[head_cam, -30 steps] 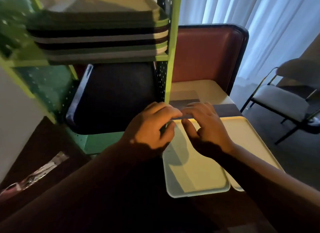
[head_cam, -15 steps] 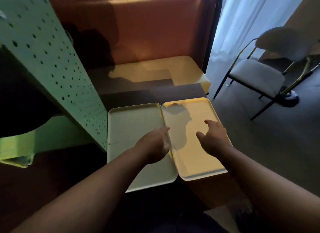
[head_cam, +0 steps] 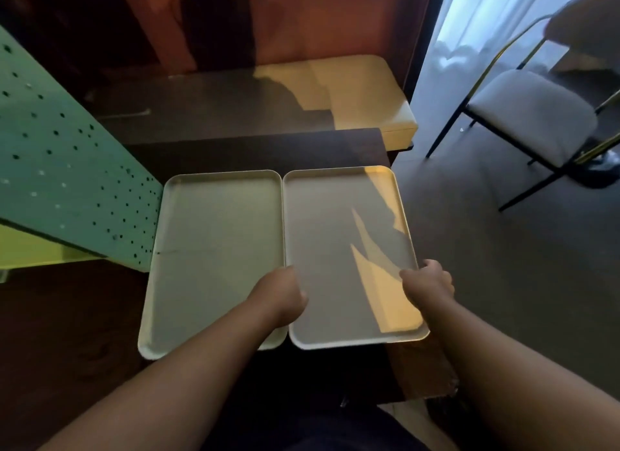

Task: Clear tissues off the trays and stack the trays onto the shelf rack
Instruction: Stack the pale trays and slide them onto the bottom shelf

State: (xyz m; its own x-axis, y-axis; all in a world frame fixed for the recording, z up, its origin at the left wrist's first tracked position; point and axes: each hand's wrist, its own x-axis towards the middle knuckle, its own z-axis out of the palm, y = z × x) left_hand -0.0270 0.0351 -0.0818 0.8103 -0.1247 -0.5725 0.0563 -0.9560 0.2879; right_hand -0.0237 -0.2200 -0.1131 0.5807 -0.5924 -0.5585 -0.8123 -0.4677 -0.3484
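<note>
Here: left hand, curled on the left rim of right tray, fingertips hidden below. Right hand closed on its right rim; half a second ago, open above it. Left tray alongside, rims touching, centre frame on dark table. Green perforated rack cut off at left edge.

No text, label, brand, number or sign could be read anywhere in the frame. The two pale trays at the centre were blank, and the perforated green panel at the left showed only holes.
</note>
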